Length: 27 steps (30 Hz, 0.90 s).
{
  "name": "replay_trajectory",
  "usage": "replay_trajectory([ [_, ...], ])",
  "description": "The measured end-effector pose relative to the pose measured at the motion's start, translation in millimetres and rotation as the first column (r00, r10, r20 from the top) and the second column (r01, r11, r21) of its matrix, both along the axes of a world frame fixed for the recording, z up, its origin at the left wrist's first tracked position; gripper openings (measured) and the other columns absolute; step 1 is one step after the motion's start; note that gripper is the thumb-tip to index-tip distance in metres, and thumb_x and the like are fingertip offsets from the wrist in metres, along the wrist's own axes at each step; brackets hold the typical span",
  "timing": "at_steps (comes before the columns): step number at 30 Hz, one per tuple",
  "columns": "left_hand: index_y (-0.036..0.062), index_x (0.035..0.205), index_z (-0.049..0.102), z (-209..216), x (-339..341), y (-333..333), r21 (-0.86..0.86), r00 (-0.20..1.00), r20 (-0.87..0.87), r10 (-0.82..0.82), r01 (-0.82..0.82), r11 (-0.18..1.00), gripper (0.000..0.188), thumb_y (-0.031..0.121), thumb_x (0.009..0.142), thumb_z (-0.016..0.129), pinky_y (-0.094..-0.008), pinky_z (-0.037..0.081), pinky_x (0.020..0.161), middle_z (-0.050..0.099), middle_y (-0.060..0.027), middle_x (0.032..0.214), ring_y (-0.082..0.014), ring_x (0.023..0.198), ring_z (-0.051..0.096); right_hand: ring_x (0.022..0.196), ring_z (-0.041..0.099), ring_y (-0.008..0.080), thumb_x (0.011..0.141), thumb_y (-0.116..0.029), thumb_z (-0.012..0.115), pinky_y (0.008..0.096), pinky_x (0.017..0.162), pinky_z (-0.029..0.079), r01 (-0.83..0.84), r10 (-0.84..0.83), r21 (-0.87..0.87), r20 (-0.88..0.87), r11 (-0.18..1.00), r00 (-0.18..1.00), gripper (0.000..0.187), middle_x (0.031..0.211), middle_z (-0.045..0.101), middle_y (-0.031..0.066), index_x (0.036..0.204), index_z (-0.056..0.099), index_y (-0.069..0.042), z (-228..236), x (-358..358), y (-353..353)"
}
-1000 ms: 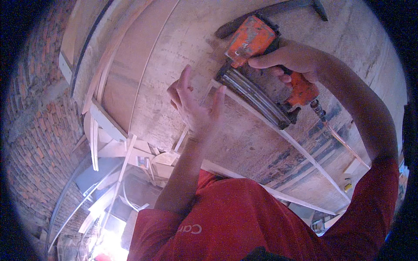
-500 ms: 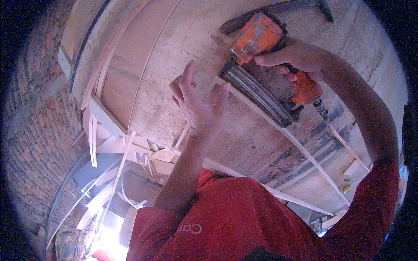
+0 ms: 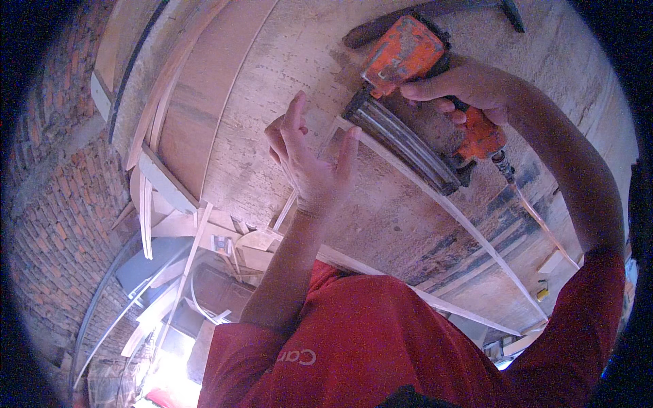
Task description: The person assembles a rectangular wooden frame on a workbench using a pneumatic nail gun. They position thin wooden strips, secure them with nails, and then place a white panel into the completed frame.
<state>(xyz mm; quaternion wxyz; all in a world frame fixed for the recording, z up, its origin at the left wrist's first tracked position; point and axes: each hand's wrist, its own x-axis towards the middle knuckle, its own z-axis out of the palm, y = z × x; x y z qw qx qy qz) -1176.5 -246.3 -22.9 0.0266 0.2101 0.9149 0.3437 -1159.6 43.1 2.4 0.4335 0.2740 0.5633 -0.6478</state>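
My right hand (image 3: 469, 88) is wrapped round the grip of an orange pneumatic nail gun (image 3: 401, 58), which has scuffed paint and a long metal magazine. An air hose (image 3: 534, 214) runs from its handle. The gun's nose sits by the corner end of a thin wooden strip (image 3: 469, 231). Left of it, my left hand (image 3: 314, 163) is raised over the board with thumb and index finger stretched apart. Nothing shows between them, and the other fingers are partly curled. Another thin strip (image 3: 286, 209) passes behind my left wrist, where its contact with the hand is hidden.
A large worn plywood board (image 3: 252, 136) lies beneath. Beyond the gun is a dark hammer-like tool (image 3: 435, 17). Curved wooden pieces (image 3: 166, 88) stand at the left by a brick wall (image 3: 54, 190). Wood offcuts (image 3: 255, 248) crowd the lower left; a small yellow object (image 3: 542, 294) lies right.
The nail gun and my right hand have shifted very slightly to the right. My left hand holds nearly the same pose.
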Motion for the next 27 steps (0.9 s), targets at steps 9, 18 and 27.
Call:
replay_trajectory([
  [9,0.007,0.151,0.045,3,0,1,-0.014,1.0,0.028,0.014,-0.013,1.0,0.089,0.038,0.079,0.086,-0.0453,0.034,0.095,0.051,-0.0089,0.111,-0.0261,0.098,0.045,0.05,0.042,0.0055,0.089,-0.045,0.081,0.0248,0.046,0.032,0.001,-0.001,-0.009,0.01,1.0,1.0,0.034,0.06,0.045,-0.0088,0.1,0.071,-0.015,2,-2,-1],
  [18,0.0075,0.151,0.045,3,0,1,-0.037,1.0,0.03,0.008,-0.007,0.999,0.089,0.039,0.079,0.087,-0.0456,0.035,0.095,0.051,-0.0087,0.111,-0.0258,0.098,0.045,0.048,0.044,0.0059,0.088,-0.045,0.082,0.0243,0.045,0.034,0.018,-0.019,0.015,0.072,1.0,0.997,0.035,0.06,0.046,-0.0079,0.102,0.071,-0.014,-1,0,1],
  [27,0.0078,0.151,0.045,-4,2,-4,-0.071,1.0,-0.014,0.008,-0.009,0.997,0.087,0.042,0.081,0.084,-0.0478,0.035,0.097,0.053,-0.0096,0.112,-0.0282,0.103,0.048,0.047,0.044,0.0076,0.087,-0.041,0.084,0.0257,0.044,0.036,0.074,-0.077,0.068,0.042,0.995,0.996,0.033,0.06,0.048,-0.0067,0.096,0.069,-0.013,1,9,8],
])
